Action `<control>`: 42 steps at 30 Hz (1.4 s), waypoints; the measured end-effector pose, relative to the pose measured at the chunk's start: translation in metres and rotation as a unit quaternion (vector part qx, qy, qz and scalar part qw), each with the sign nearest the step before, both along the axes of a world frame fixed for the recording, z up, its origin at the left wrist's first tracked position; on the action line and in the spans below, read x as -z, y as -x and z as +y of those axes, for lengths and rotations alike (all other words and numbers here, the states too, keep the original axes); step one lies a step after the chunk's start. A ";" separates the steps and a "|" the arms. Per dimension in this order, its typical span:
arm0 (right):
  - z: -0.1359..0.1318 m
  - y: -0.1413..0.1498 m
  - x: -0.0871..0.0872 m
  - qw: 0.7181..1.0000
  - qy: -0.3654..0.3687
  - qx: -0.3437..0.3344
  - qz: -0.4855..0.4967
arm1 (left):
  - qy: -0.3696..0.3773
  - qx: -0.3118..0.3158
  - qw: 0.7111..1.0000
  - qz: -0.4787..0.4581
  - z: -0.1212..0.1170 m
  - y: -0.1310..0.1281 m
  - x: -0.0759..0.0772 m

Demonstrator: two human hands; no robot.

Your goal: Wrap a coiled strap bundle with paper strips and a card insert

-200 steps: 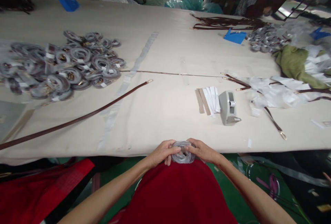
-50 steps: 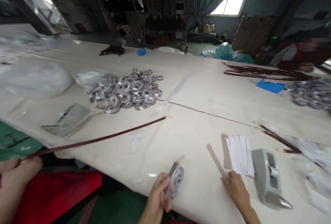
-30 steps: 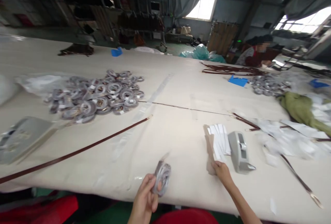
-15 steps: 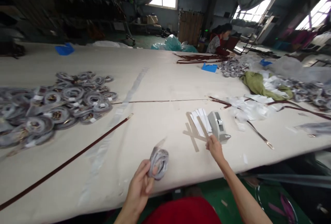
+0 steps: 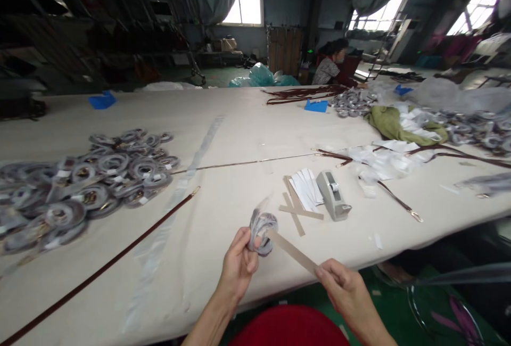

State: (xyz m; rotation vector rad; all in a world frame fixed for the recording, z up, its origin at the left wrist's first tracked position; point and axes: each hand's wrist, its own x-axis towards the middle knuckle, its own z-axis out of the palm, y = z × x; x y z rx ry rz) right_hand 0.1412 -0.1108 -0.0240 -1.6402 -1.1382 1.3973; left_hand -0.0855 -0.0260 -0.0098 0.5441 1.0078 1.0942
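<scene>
My left hand [image 5: 238, 265] grips a small coiled strap wrapped in clear plastic [image 5: 261, 229], held upright above the table's near edge. My right hand [image 5: 343, 288] pinches one end of a tan paper strip [image 5: 292, 250]; the strip's other end reaches the coil. More tan strips [image 5: 296, 211] and white slips [image 5: 306, 189] lie just beyond, beside a grey tape dispenser [image 5: 332, 195].
A pile of wrapped coils [image 5: 83, 183] lies at the left of the cream table [image 5: 247, 133]. A long brown strap [image 5: 104, 267] runs diagonally across the near left. Loose straps, plastic and a green cloth [image 5: 399, 125] clutter the right. Another person [image 5: 333, 65] sits at the far side.
My right hand has picked a tan strip from the stack by the dispenser and drawn it back toward the coil. My left hand has kept hold of the coil and raised it slightly.
</scene>
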 end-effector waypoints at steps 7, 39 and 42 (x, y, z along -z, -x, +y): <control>-0.008 -0.002 0.000 0.994 0.007 0.103 0.032 | -0.079 0.092 0.988 0.092 0.006 -0.048 -0.004; -0.036 -0.015 -0.007 0.811 -0.090 0.338 0.469 | -0.066 0.511 0.851 0.102 -0.021 -0.145 -0.027; -0.044 -0.022 -0.009 0.867 -0.072 0.328 0.368 | -0.088 0.513 0.841 0.145 -0.019 -0.143 -0.029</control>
